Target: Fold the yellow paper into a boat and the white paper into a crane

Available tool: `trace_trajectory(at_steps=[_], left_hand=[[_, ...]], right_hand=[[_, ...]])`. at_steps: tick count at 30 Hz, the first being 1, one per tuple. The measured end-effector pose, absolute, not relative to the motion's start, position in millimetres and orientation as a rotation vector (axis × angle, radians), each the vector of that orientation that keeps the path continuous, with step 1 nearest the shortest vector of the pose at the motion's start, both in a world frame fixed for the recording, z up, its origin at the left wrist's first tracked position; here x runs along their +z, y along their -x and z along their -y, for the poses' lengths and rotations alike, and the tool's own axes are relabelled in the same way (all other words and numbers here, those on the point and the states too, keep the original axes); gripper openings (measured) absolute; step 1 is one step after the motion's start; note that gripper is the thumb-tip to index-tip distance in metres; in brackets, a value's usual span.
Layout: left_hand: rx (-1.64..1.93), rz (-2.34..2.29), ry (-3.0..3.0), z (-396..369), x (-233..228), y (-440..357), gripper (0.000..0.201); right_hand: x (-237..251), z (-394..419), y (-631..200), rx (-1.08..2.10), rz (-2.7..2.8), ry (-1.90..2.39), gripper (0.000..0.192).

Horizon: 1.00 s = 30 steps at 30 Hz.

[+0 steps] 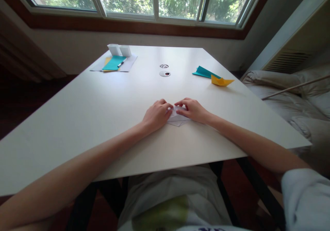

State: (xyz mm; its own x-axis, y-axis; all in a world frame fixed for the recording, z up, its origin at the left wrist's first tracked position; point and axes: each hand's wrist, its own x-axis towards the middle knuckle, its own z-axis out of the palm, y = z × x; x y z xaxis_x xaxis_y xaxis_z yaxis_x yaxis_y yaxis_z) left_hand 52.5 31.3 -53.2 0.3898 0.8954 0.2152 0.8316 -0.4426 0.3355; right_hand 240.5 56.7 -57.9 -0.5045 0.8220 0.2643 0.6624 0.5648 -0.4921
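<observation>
A folded sheet of white paper lies on the table in front of me, with a pointed corner towards my body. My left hand grips its left part, thumb and fingers pinched at the upper edge. From the other side my right hand holds the paper's right part, its thumb and fingertips bent over the top edge. The two hands' fingertips nearly meet above the paper's middle. Parts of the folds are hidden under the fingers.
On the white table, a yellow paper boat and a teal folded paper plane stand at right. At the back left are teal paper, a marker and white blocks. Two round discs lie mid-table.
</observation>
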Motion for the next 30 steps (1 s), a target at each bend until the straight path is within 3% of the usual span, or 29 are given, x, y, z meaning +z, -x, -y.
trace_trajectory(at_steps=[9, 20, 30], left_hand=[[0.619, -1.531, -2.429, -33.9, -54.1, -51.7, 0.026], [0.674, -1.401, -2.453, -43.3, -54.6, -44.0, 0.018], [0.584, -1.058, -2.511, -51.9, -49.5, -22.4, 0.021]], right_hand=[[-52.3, -58.1, -240.7, 0.488, 2.312, 1.212, 0.026], [-51.2, -61.8, -248.4, 0.515, 2.361, 1.143, 0.01], [-47.5, -58.6, -268.5, 0.595, 2.503, 0.905, 0.021]])
